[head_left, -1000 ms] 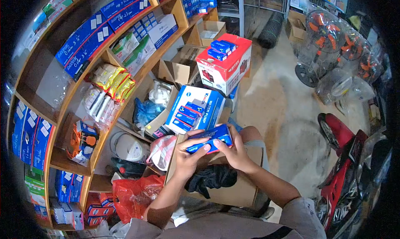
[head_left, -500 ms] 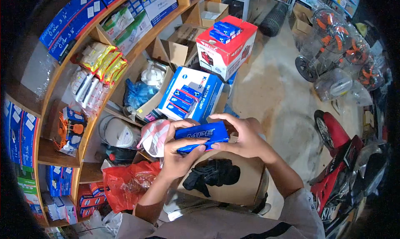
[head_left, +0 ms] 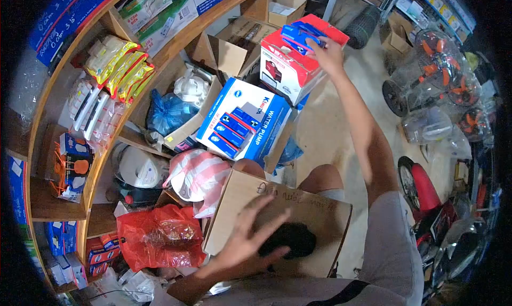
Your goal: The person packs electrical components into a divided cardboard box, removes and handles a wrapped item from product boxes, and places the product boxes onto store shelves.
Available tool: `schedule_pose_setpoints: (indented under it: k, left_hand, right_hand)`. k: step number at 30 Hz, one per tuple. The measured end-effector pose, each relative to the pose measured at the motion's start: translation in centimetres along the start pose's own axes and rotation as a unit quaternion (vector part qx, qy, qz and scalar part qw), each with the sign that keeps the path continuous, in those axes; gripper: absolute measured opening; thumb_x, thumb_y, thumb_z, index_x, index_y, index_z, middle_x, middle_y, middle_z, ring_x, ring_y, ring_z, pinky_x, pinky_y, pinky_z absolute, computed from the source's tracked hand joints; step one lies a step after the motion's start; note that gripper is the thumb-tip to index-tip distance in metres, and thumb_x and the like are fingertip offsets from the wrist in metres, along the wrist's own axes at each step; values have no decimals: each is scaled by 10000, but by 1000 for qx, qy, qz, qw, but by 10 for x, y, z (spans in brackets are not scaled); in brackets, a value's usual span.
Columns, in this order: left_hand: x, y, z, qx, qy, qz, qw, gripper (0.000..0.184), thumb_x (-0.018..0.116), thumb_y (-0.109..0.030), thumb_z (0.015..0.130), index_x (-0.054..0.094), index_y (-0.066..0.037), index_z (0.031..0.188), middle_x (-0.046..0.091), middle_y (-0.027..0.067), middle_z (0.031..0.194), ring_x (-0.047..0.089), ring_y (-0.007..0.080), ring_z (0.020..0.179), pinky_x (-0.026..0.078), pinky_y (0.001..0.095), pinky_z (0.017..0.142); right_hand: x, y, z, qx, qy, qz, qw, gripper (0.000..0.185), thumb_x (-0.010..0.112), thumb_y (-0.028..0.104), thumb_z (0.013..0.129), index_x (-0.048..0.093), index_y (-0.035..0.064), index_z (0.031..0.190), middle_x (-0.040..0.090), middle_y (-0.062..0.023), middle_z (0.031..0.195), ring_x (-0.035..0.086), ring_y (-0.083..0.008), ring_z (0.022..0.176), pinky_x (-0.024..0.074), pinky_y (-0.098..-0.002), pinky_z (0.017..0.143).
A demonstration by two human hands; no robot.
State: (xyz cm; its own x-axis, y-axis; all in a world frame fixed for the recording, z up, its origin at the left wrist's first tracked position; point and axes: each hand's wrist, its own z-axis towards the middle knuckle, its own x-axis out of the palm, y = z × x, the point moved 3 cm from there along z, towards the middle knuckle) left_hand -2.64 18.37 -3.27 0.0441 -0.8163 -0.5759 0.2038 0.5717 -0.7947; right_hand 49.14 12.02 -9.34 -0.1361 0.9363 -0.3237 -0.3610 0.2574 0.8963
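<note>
My right hand [head_left: 329,55] reaches out to the top of a red and white carton [head_left: 278,74]. Its fingers close on a small blue box [head_left: 309,38] that lies with other small blue boxes there. Near my lap, my left hand [head_left: 248,239] is open with its fingers spread, holding nothing. It hovers over a cardboard box [head_left: 325,220] with handwriting on it, beside a bunched black cloth [head_left: 296,239]. Several small blue boxes [head_left: 232,132] lie on the white and blue water pump carton [head_left: 266,119].
Wooden shelves [head_left: 88,199] with packaged goods curve along the left. A red plastic bag [head_left: 160,236] and a pink striped bag [head_left: 200,178] sit beside the cardboard box. On the right stand plastic-wrapped fans [head_left: 442,66] and a red motorbike [head_left: 426,188].
The blue MPE box, held in both hands before, has gone forward with my right hand to the red carton. My left hand has let go and dropped over the cardboard box.
</note>
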Motion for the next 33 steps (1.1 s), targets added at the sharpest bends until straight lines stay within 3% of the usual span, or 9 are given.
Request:
schedule_pose_setpoints:
  k: [4, 7, 12, 15, 23, 26, 27, 29, 33]
  left_hand:
    - [17, 3, -9, 26, 94, 22, 995, 721, 743, -443, 872, 504, -236, 1519, 362, 242, 1545, 361, 491, 1432, 292, 631, 1186]
    - [20, 8, -13, 42, 154, 71, 985, 716, 682, -427, 904, 436, -270, 1558, 371, 236, 1545, 346, 472, 1448, 277, 637, 1191]
    - [15, 20, -10, 45, 157, 72, 984, 657, 593, -355, 938, 404, -324, 1566, 405, 198, 1535, 362, 435, 1437, 298, 633, 1182]
    - [20, 29, -15, 64, 180, 88, 978, 628, 560, -330, 949, 410, -366, 1558, 431, 181, 1511, 404, 417, 1392, 360, 614, 1140]
    - [-20, 19, 18, 57, 205, 79, 974, 675, 677, -401, 900, 466, -347, 1539, 455, 185, 1474, 448, 388, 1332, 463, 550, 1013]
    - [-81, 53, 32, 25, -18, -117, 993, 643, 772, -345, 835, 600, -125, 1415, 543, 211, 1378, 484, 388, 1305, 436, 534, 1042]
    - [-87, 82, 32, -24, -103, -126, 986, 624, 779, -309, 832, 606, -83, 1388, 551, 219, 1376, 495, 400, 1301, 422, 526, 1060]
    - [-96, 146, 36, -129, -245, -83, 957, 598, 786, -254, 838, 595, -26, 1356, 548, 229, 1404, 520, 435, 1292, 390, 508, 1104]
    - [-38, 286, 30, -159, -199, 158, 954, 1154, 942, -285, 606, 343, -94, 1574, 434, 349, 1432, 396, 522, 1365, 341, 581, 1142]
  right_hand:
    - [21, -12, 30, -147, -127, -274, 942, 670, 801, 477, 834, 652, -32, 1244, 697, -287, 1120, 709, -430, 1002, 568, -531, 897]
    - [29, -16, 27, -117, -95, -403, 903, 649, 774, 486, 856, 634, -4, 1257, 649, -299, 1185, 690, -459, 1025, 564, -548, 910]
    - [36, -26, 13, -91, -76, -419, 900, 612, 728, 494, 898, 597, 36, 1281, 571, -280, 1260, 651, -500, 1069, 569, -552, 891]
    - [45, -11, -14, -240, -169, -413, 862, 557, 703, 477, 921, 595, 53, 1266, 570, -252, 1252, 614, -493, 1101, 551, -549, 878]
    - [101, -18, -181, -229, 260, -318, 883, 563, 720, 399, 908, 562, 42, 1314, 559, -265, 1272, 531, -444, 1195, 458, -533, 1003]
    - [127, -56, -207, -283, 353, -194, 870, 707, 758, 345, 881, 482, -34, 1411, 520, -319, 1352, 521, -489, 1263, 423, -521, 1087]
    - [133, -37, -210, -147, 396, -208, 883, 869, 814, 316, 807, 391, -8, 1494, 475, -326, 1402, 487, -481, 1322, 411, -509, 1123]
    - [154, -57, -215, -147, 418, -200, 874, 1006, 849, 283, 744, 306, 10, 1547, 448, -326, 1429, 472, -489, 1330, 407, -499, 1135]
    - [191, -55, -210, -96, 502, -274, 815, 1275, 896, 224, 678, 65, 236, 1646, 401, -364, 1450, 519, -524, 1285, 481, -511, 1070]
